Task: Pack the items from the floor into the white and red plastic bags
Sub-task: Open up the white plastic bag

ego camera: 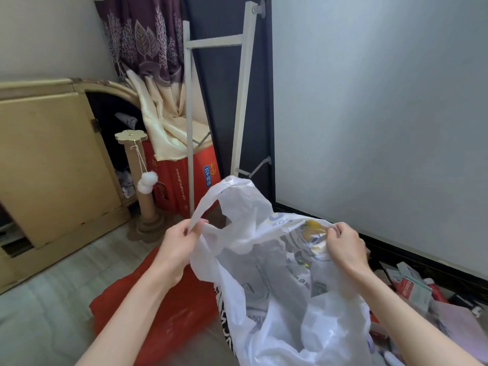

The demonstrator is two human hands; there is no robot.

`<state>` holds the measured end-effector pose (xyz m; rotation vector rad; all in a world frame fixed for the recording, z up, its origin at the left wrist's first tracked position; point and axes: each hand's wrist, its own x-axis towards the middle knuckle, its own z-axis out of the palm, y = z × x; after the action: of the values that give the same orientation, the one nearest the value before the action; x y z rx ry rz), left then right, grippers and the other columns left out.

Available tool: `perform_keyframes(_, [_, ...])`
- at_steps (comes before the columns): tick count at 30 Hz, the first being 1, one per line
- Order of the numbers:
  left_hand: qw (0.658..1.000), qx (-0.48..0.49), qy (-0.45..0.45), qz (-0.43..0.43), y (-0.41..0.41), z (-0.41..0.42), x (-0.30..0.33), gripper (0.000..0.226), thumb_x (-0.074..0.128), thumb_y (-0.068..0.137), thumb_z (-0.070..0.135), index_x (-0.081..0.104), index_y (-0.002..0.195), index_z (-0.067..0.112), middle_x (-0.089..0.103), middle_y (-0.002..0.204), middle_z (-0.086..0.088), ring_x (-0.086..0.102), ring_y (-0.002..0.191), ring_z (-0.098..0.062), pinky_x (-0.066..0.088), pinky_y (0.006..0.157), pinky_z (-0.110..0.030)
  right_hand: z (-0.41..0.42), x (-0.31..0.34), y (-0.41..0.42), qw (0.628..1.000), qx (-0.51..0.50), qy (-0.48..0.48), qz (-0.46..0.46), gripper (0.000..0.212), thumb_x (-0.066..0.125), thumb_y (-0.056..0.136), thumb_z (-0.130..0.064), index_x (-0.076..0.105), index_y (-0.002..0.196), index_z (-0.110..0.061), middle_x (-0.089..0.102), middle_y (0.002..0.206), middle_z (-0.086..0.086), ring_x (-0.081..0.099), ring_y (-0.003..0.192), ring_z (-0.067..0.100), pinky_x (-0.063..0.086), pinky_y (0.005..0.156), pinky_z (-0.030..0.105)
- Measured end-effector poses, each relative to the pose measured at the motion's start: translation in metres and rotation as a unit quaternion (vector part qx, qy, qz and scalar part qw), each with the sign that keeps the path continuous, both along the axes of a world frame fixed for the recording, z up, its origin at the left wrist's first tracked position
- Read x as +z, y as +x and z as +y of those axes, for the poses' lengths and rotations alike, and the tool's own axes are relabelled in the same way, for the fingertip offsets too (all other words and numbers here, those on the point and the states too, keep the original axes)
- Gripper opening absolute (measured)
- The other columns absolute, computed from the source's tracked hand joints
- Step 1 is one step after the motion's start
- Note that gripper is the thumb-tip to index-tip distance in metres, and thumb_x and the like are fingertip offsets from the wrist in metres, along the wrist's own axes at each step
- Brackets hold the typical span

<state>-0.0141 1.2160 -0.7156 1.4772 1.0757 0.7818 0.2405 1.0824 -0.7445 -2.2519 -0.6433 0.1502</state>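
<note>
A thin white plastic bag (277,299) hangs in front of me, its mouth stretched wide between both hands. My left hand (177,247) pinches one handle loop at the bag's left rim. My right hand (343,247) grips the opposite rim, where a yellow and grey print shows. Boxes and packets show dimly through the bag's wall. A red plastic bag (163,313) lies flat on the floor under my left forearm. Loose items (414,289), among them a red and white box, lie on the floor at the right.
A cardboard cat scratching post (142,186) with white pom-poms stands ahead at the left, beside a cardboard cat house (52,165). A red carton (179,178), a white metal frame (240,101) and a purple curtain stand behind. A pale wall panel (383,114) fills the right.
</note>
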Motion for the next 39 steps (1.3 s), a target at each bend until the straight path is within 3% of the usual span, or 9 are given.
perform_keyframes(3, [0.994, -0.024, -0.084, -0.06, 0.003, 0.002, 0.003, 0.024, 0.051, 0.092, 0.026, 0.064, 0.105, 0.011, 0.067, 0.101, -0.013, 0.064, 0.093, -0.028, 0.053, 0.078, -0.045, 0.002, -0.002, -0.013, 0.994, 0.073, -0.026, -0.079, 0.031, 0.054, 0.088, -0.023, 0.054, 0.118, -0.017, 0.055, 0.124, 0.009, 0.046, 0.116, 0.029, 0.037, 0.096, 0.042])
perform_keyframes(8, [0.991, -0.031, -0.077, -0.104, 0.01, 0.0, 0.011, 0.022, 0.051, 0.092, 0.019, 0.065, 0.1, 0.003, 0.067, 0.104, -0.021, 0.063, 0.1, -0.033, 0.049, 0.092, -0.048, 0.009, 0.006, -0.051, 0.915, 0.333, -0.044, -0.223, 0.055, 0.064, 0.081, -0.041, 0.047, 0.131, -0.028, 0.045, 0.137, -0.005, 0.039, 0.125, 0.015, 0.033, 0.103, 0.033])
perform_keyframes(11, [0.989, -0.029, -0.081, -0.116, 0.015, -0.003, 0.015, 0.02, 0.052, 0.092, 0.018, 0.067, 0.093, 0.004, 0.068, 0.101, -0.021, 0.064, 0.098, -0.031, 0.049, 0.092, -0.045, 0.017, 0.006, -0.072, 0.882, 0.389, -0.052, -0.262, 0.06, 0.059, 0.081, -0.051, 0.042, 0.134, -0.028, 0.042, 0.137, -0.01, 0.039, 0.124, 0.01, 0.033, 0.1, 0.027])
perform_keyframes(16, [0.988, -0.029, -0.072, -0.133, 0.017, -0.004, 0.013, 0.02, 0.055, 0.09, 0.018, 0.069, 0.085, 0.004, 0.07, 0.083, -0.015, 0.067, 0.082, -0.027, 0.053, 0.08, -0.04, 0.024, 0.007, -0.088, 0.884, 0.374, 0.019, -0.279, 0.024, 0.054, 0.091, -0.029, 0.061, 0.108, -0.014, 0.059, 0.114, -0.003, 0.055, 0.103, 0.017, 0.043, 0.08, 0.026])
perform_keyframes(21, [0.996, 0.073, 0.043, -0.039, 0.008, 0.009, -0.001, 0.015, 0.062, 0.087, 0.021, 0.071, 0.084, 0.009, 0.067, 0.073, -0.008, 0.063, 0.066, -0.022, 0.051, 0.063, -0.031, 0.025, 0.013, -0.083, 0.942, 0.31, 0.123, -0.039, 0.02, 0.05, 0.091, -0.011, 0.059, 0.078, -0.023, 0.063, 0.071, -0.002, 0.052, 0.061, 0.001, 0.039, 0.058, 0.013])
perform_keyframes(25, [0.988, 0.129, 0.079, 0.027, -0.001, 0.021, -0.009, 0.018, 0.067, 0.082, 0.027, 0.065, 0.095, 0.015, 0.067, 0.086, -0.002, 0.063, 0.086, -0.022, 0.048, 0.068, -0.033, 0.023, 0.018, -0.071, 0.952, 0.266, 0.15, -0.015, 0.035, 0.047, 0.09, -0.008, 0.051, 0.068, -0.034, 0.055, 0.063, -0.014, 0.05, 0.064, -0.012, 0.036, 0.058, 0.004])
perform_keyframes(30, [0.953, 0.19, 0.228, 0.059, 0.002, 0.005, -0.006, 0.038, 0.06, 0.083, 0.042, 0.045, 0.111, 0.022, 0.053, 0.096, 0.002, 0.055, 0.088, -0.02, 0.039, 0.061, -0.022, 0.022, 0.019, -0.057, 0.976, 0.171, 0.127, -0.054, 0.022, 0.04, 0.091, -0.012, 0.052, 0.078, -0.025, 0.054, 0.063, -0.011, 0.052, 0.066, 0.013, 0.034, 0.063, 0.024])
perform_keyframes(35, [0.858, -0.008, 0.49, 0.153, 0.014, -0.035, 0.003, 0.06, 0.051, 0.071, 0.069, 0.047, 0.109, 0.022, 0.044, 0.11, 0.004, 0.044, 0.098, -0.013, 0.041, 0.082, -0.025, 0.023, 0.019, -0.056, 0.982, 0.133, 0.099, -0.089, 0.018, 0.035, 0.095, -0.017, 0.05, 0.084, -0.021, 0.054, 0.071, 0.0, 0.049, 0.071, 0.026, 0.032, 0.066, 0.033])
perform_keyframes(39, [0.866, -0.107, 0.443, 0.207, 0.024, -0.043, -0.012, 0.055, 0.066, 0.075, 0.045, 0.039, 0.118, 0.026, 0.038, 0.119, 0.008, 0.039, 0.108, -0.011, 0.038, 0.087, -0.02, 0.026, 0.023, -0.056, 0.982, 0.125, 0.13, -0.057, 0.021, 0.034, 0.095, -0.016, 0.054, 0.087, -0.016, 0.054, 0.072, -0.003, 0.049, 0.075, 0.024, 0.032, 0.067, 0.033])
